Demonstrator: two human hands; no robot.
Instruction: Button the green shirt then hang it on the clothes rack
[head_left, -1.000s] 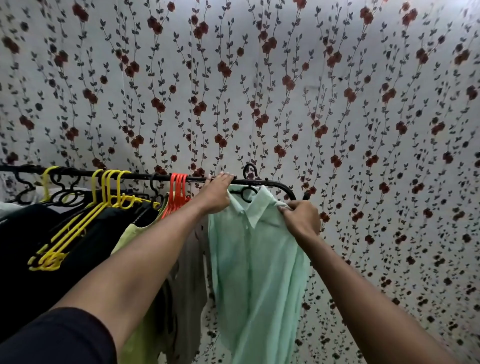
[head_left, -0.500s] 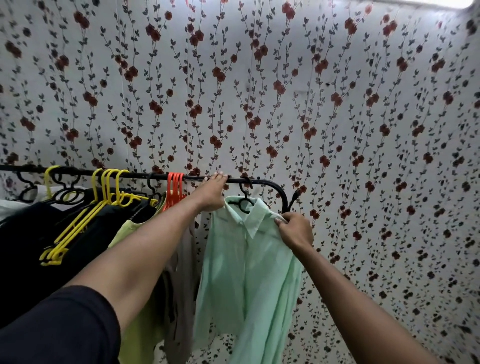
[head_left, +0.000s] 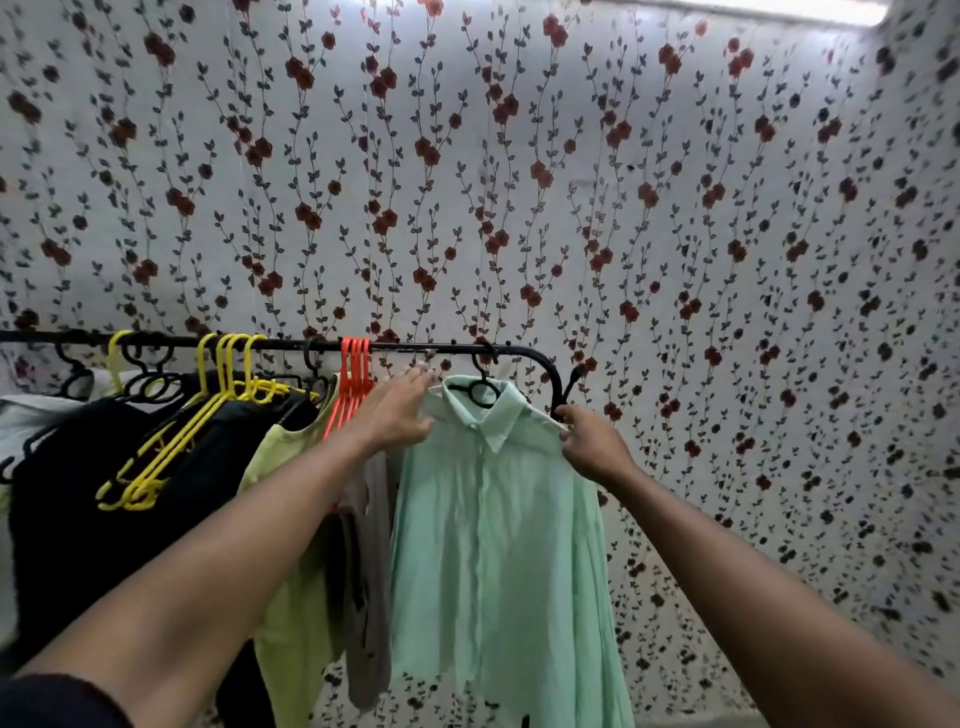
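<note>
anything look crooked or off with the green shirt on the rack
Nothing is damaged or fallen. The green shirt hangs buttoned on a black hanger hooked over the rack rail. The one oddity: empty yellow hangers tilt steeply down over the dark clothes.

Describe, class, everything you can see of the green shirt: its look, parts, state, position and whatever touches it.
The green shirt is pale mint, of thin, slightly creased cloth, with a pointed collar and a closed front placket. It hangs front-facing on a black hanger hooked over the black rail near its curved right end, rightmost of the garments, beside a grey one. The left hand rests at its left shoulder; the right hand pinches its right shoulder. Its hem hangs loose.
</note>
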